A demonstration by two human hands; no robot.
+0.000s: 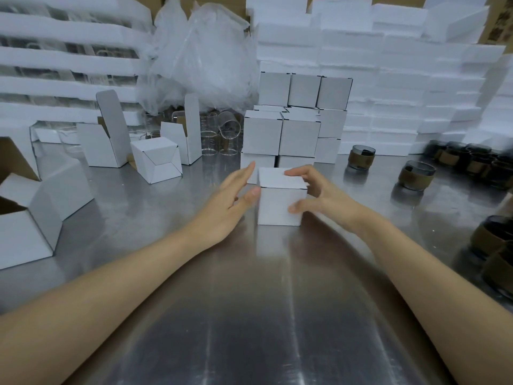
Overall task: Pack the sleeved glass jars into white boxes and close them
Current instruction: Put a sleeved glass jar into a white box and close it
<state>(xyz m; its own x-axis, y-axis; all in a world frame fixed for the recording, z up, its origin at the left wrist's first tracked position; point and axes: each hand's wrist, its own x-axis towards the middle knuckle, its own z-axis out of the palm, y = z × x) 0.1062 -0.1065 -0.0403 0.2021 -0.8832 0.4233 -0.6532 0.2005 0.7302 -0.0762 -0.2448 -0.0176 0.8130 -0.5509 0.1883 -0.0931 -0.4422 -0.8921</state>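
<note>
Box (277, 208) between left hand (229, 202), right hand (322, 191)

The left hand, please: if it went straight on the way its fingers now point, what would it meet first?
Probably the bottom box of the stack of closed white boxes, close ahead of the left hand; depth is unclear.

From the closed white box (280, 204), you have bare steel table (249, 315) toward 6 o'clock. A stack of closed boxes (280, 134) blocks 12, perhaps touching it; open boxes (105, 145) crowd 10, sleeved jars (415, 176) 2 to 3.
</note>
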